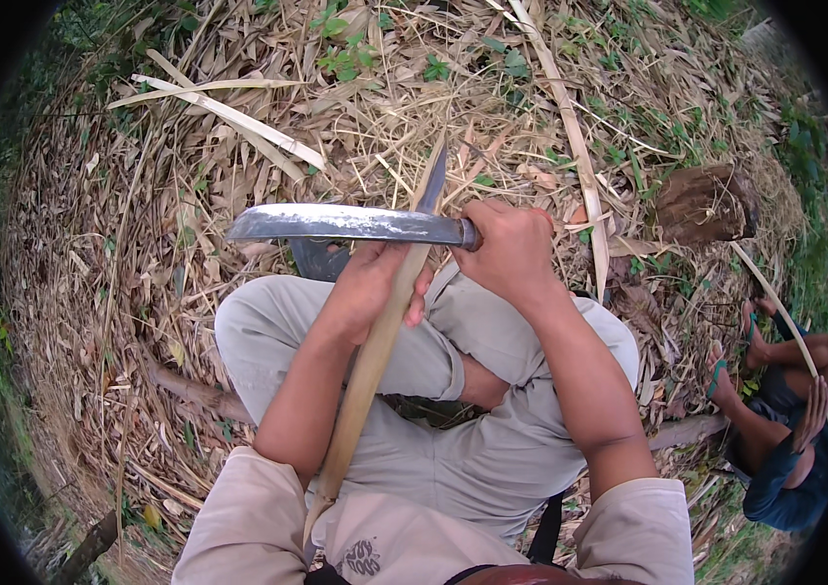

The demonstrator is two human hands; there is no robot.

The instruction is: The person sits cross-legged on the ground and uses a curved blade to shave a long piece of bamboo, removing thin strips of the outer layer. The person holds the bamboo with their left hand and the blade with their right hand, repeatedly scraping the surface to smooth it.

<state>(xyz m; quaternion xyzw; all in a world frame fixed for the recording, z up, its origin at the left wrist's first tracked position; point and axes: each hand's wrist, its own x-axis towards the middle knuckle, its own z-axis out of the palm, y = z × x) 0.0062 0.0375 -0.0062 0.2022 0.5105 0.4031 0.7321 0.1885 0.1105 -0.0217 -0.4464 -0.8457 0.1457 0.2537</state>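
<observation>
**Long blade laid across a bamboo strip, gripped in both hands**

Seated on the ground, knees up in pale khaki trousers (pixel 492 429). Left hand (pixel 367 283) wrapped shut around a long, flat, tan bamboo strip (pixel 375 361), just below the blade. Strip running from near the chest, up between the knees, to a dark pointed tip beyond the knife on the far side. Right hand (pixel 509 252) clenched tight on the handle of a broad grey steel knife (pixel 346 223), handle hidden inside the fist. Blade lying level, pointing left, crossing the strip just above the left hand; dull, scuffed metal with a brighter edge.

All round, a thick litter of dry straw-coloured bamboo leaves and husks (pixel 141 292), a few green weeds at the far edge. Pale split bamboo slats (pixel 229 115) lying far left, another long one far right. Brown cut stump (pixel 701 203) to the right. At the right rim, another person's bare legs and hand (pixel 808 414), holding a thin pale strip.
</observation>
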